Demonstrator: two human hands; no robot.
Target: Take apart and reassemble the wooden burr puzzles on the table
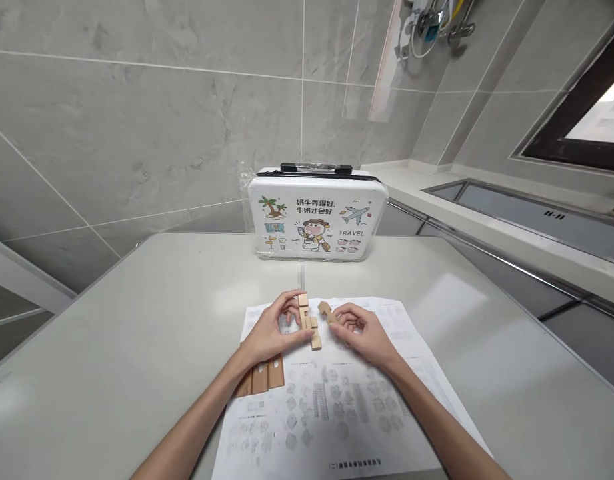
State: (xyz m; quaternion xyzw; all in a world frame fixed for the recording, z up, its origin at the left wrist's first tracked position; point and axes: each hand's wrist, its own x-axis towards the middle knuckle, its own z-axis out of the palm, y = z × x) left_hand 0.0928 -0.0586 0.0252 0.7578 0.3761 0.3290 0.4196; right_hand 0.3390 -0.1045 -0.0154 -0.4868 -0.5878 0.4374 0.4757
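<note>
My left hand [274,330] is closed on a partly joined set of notched wooden puzzle bars [307,321], held upright just over a printed instruction sheet [337,400]. My right hand [359,330] pinches a single short wooden piece [327,310] a little to the right of that set, apart from it. Three more wooden bars [261,377] lie side by side on the sheet's left edge, under my left wrist.
A white carry case [317,217] with cartoon travel pictures and a black handle stands at the back of the pale table [137,333]. Grey tiled wall rises behind. A counter with a dark inset panel [527,213] runs along the right.
</note>
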